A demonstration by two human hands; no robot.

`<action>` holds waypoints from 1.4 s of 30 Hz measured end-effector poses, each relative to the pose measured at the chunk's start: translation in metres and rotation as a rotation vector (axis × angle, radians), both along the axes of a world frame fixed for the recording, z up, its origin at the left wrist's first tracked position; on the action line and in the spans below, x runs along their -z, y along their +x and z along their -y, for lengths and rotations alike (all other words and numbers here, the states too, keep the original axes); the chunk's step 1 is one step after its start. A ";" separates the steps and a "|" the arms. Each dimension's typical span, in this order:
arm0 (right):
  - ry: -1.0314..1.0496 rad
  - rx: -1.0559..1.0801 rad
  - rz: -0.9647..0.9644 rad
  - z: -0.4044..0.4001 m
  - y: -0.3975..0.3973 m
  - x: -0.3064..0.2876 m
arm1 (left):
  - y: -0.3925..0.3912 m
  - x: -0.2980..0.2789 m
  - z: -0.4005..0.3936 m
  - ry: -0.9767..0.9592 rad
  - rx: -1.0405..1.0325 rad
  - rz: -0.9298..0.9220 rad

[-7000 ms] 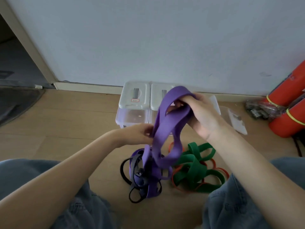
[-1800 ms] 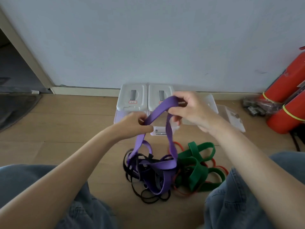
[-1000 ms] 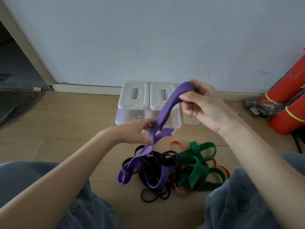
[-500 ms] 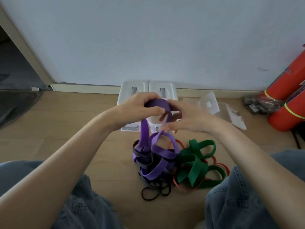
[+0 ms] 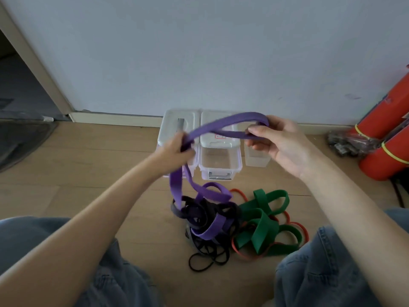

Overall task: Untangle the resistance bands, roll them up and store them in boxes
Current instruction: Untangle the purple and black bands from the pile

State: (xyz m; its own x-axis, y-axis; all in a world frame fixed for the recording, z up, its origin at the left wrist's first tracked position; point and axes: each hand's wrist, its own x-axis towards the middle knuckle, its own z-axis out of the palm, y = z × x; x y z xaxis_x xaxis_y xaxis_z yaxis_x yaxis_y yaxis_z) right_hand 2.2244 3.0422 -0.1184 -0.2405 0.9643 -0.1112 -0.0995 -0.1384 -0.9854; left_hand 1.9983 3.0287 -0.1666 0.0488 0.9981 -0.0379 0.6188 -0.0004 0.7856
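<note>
A purple resistance band (image 5: 223, 126) stretches as a loop between both hands above the floor. My left hand (image 5: 177, 149) grips it at the left, and my right hand (image 5: 278, 140) pinches its far end between thumb and fingers. The band's lower part hangs down into a tangle with a black band (image 5: 205, 251) on the wooden floor. A green band (image 5: 263, 224) and a thin red band (image 5: 243, 253) lie knotted together to the right of that pile. Two clear lidded boxes (image 5: 219, 160) stand by the wall behind my hands.
A third small clear box (image 5: 256, 160) stands to the right of the two, partly behind my right hand. Red cylinders (image 5: 389, 147) and a plastic bag of parts (image 5: 347, 140) sit at the right wall. A doorway opens at the left. My knees in jeans frame the pile.
My hands have drawn apart, right hand moving right and left hand down and left, pulling the purple band into a long loop. The hanging part has lifted slightly out of the pile.
</note>
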 end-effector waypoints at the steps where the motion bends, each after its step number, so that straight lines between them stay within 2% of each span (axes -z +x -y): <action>1: -0.026 -0.043 0.072 -0.001 0.002 0.000 | -0.004 -0.012 -0.003 0.118 -0.054 0.041; 2: -0.053 -0.096 0.162 -0.002 0.003 0.001 | -0.004 -0.021 -0.004 0.226 -0.040 0.015; 4: -0.070 -0.207 0.429 -0.001 0.002 0.004 | -0.001 -0.026 -0.003 0.306 0.104 -0.187; 6: 0.006 -0.285 0.690 0.002 -0.002 0.006 | 0.005 -0.011 0.001 0.222 0.234 -0.512; 8: 0.139 -0.329 0.875 0.002 -0.002 0.009 | 0.006 0.005 0.003 0.046 0.307 -0.724; 11: 0.170 -0.467 0.935 0.004 -0.005 0.015 | 0.009 0.015 0.003 -0.098 0.363 -0.713; 13: 0.148 -0.570 0.969 0.012 -0.018 0.025 | 0.017 0.013 0.003 -0.097 0.374 -0.627; 15: 0.212 -0.597 1.022 0.018 -0.032 0.041 | 0.025 0.008 0.003 -0.059 0.365 -0.545; 19: 0.284 -0.348 0.855 0.014 -0.041 0.043 | 0.023 0.003 0.005 0.068 0.293 -0.342; 21: 0.331 -0.254 0.723 0.012 -0.042 0.032 | 0.026 0.013 0.007 0.017 0.199 -0.174; 23: 0.321 -0.246 0.488 0.013 -0.045 0.020 | 0.027 0.030 0.012 -0.136 0.143 -0.062; 25: 0.275 -0.226 0.193 0.015 -0.045 0.008 | 0.019 0.053 0.022 -0.237 0.238 -0.108; 27: 0.247 -0.139 0.005 0.010 -0.039 -0.002 | 0.006 0.070 0.030 -0.289 0.360 -0.190; 29: 0.214 -0.030 -0.051 0.003 -0.029 -0.006 | 0.000 0.074 0.030 -0.329 0.384 -0.142; 32: 0.137 0.065 0.033 -0.003 -0.018 -0.003 | 0.004 0.053 0.020 -0.380 0.246 0.215; 34: 0.002 0.114 -0.035 -0.002 -0.016 0.003 | 0.005 0.042 0.015 -0.414 0.250 0.352; 35: -0.047 0.123 -0.059 -0.001 -0.017 0.004 | 0.005 0.040 0.015 -0.444 0.301 0.335; 37: -0.042 0.092 -0.072 0.001 -0.020 0.004 | 0.008 0.044 0.019 -0.500 0.436 0.183; 39: -0.042 0.047 -0.180 0.005 -0.025 0.002 | 0.014 0.056 0.024 -0.489 0.500 0.056; 42: -0.075 0.024 -0.371 0.008 -0.030 -0.003 | 0.024 0.069 0.030 -0.339 0.393 0.042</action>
